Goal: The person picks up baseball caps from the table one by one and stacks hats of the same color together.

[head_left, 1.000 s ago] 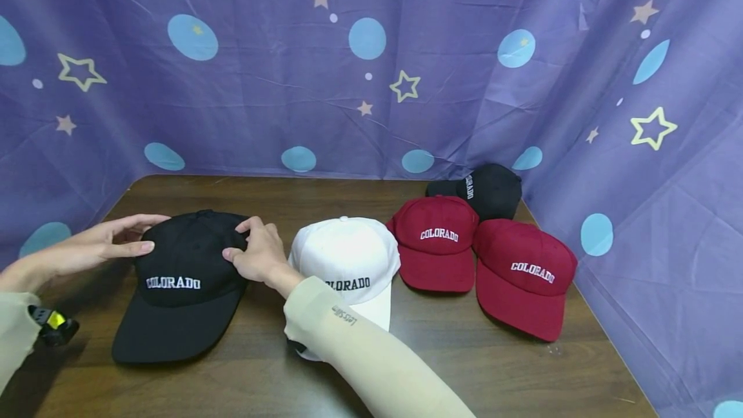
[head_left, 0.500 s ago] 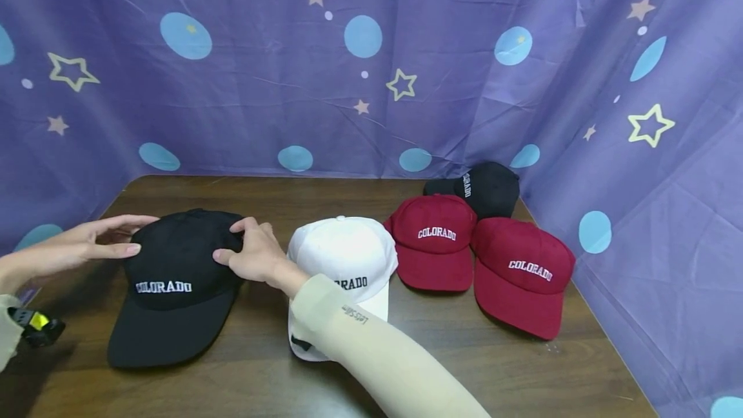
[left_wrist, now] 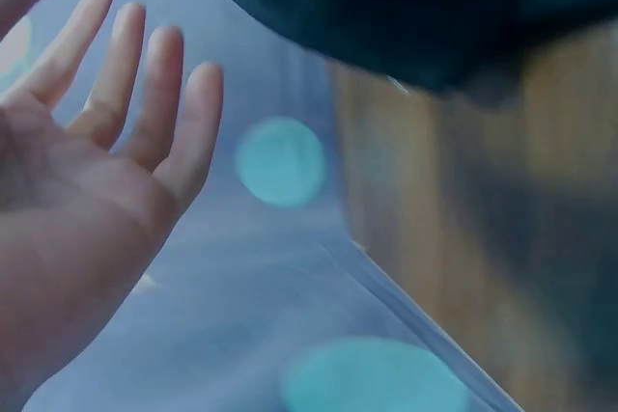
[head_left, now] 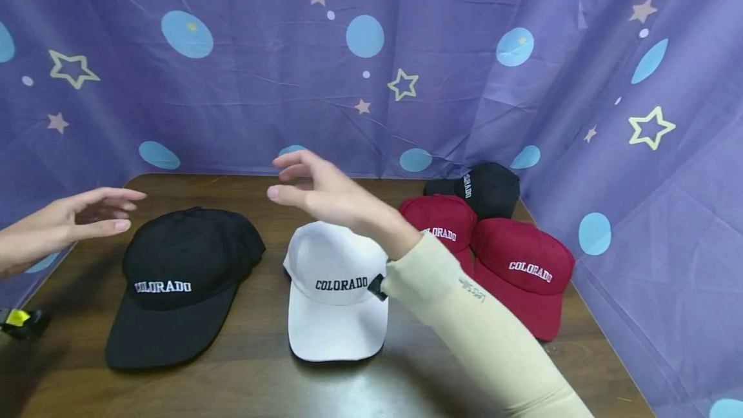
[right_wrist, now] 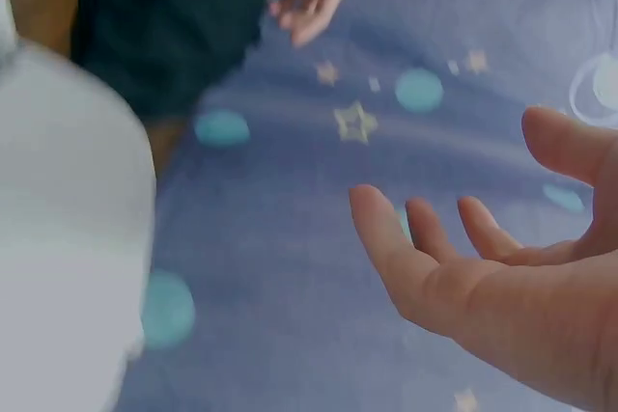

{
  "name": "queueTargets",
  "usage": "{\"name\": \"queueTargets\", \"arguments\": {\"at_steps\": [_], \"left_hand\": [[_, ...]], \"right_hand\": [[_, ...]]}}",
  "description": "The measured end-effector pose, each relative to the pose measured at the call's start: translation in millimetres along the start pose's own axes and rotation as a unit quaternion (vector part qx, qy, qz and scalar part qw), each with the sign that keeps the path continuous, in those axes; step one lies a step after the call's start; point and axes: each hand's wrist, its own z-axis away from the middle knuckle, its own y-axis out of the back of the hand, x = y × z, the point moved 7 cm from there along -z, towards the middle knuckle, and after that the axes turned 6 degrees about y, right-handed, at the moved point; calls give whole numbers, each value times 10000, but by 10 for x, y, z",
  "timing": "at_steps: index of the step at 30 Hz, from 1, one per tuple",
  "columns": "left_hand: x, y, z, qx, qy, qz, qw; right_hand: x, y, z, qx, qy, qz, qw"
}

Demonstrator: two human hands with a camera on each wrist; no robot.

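From the head, a black cap (head_left: 186, 263) with white letters sits at left on the brown table (head_left: 261, 360). The left hand (head_left: 64, 224) is beside it, the right hand (head_left: 331, 192) near the white cap (head_left: 338, 318); both hold nothing. Left wrist: fingers (left_wrist: 159, 94) spread apart. Right wrist: fingers (right_wrist: 386, 248) bent a little, touching nothing.

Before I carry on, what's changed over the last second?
The left hand and right hand have let go of the front black cap: the left has moved up and left, the right up and right, in the head view. The right sleeve has uncovered lettering on the white cap and partly hides the red caps. All five caps stay about where they were.
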Motion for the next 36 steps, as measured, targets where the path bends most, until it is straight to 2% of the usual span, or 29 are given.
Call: {"name": "queueTargets", "arguments": {"at_steps": [5,8,13,17,20,23,29,36], "left_hand": [[426,62,46,669,-152,-24,9976],[733,60,82,933,-421,91,9947],[1234,7,144,1268,-1057,314,9858],[1583,-78,209,1467,-1679,441,9738],[1820,-177,239,1528,-2164,439,9633],[2017,-292,248,1520,-2468,374,9563],[2341,-538,234,1418,-2629,348,9537],[2605,-831,162,1255,-2621,328,9563]], "right_hand": [[-22,543,190,445,9,156,9989],[24,840,301,770,-11,261,9967],[182,1337,539,1316,-144,536,9898],[393,1717,754,1730,-290,725,9818],[581,1979,924,2027,-416,922,9740],[772,2207,1098,2315,-616,1010,9656],[1187,2568,1418,2681,-1163,1188,9489],[1649,2825,1624,3131,-1668,1237,9267]]}}
